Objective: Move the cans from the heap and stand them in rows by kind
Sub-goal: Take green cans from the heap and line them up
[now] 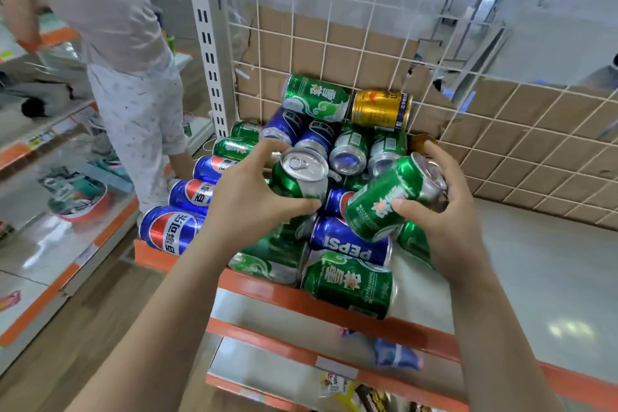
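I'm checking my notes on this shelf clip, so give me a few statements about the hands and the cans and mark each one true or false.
1. Each hand holds a green can. True: the left hand grips one green can, the right hand another green can.
2. The gold can stands upright at the shelf's front edge. False: it lies on its side at the back, against the wire grid.
3. The heap holds only green cans. False: blue Pepsi cans lie among them.
4. Cans already stand in sorted rows. False: all lie heaped.
5. Cardboard sits behind the grid. True.
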### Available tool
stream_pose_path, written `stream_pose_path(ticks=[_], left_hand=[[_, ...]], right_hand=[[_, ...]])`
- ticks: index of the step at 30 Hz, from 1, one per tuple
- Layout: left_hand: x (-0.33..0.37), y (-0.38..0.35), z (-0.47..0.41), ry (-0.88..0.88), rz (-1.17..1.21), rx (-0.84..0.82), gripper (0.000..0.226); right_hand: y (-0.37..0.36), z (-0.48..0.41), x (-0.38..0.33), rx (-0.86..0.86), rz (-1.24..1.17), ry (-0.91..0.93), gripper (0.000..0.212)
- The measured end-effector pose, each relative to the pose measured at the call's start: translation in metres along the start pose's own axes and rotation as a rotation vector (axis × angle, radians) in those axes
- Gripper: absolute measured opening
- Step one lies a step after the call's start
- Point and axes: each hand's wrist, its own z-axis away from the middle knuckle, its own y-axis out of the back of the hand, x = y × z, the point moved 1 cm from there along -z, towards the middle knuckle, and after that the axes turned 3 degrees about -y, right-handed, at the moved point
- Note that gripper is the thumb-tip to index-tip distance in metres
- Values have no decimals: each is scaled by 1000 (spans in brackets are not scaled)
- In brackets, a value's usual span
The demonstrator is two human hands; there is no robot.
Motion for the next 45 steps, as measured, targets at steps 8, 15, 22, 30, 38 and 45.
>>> stream_pose_path(ticks=[8, 15, 22, 30, 38, 45], left_hand=[[56, -49, 9, -34, 285, -200, 60], [128, -133, 43, -96, 299, -408, 38], [230, -254, 117, -146, 396, -564, 32], [337, -398, 199, -237, 427, -710, 38], [415, -499, 231, -363, 397, -823, 57], [480, -603, 228, -463, 432, -838, 50]], right_hand=[[41, 50, -26, 34, 76, 42, 76], [131, 114, -19, 193, 67, -25, 80], [261, 206, -12, 386, 82, -114, 58], [408, 303, 2, 704, 229, -234, 46], [512, 346, 5, 897, 193, -274, 41], [618, 341, 19, 991, 266, -274, 44]])
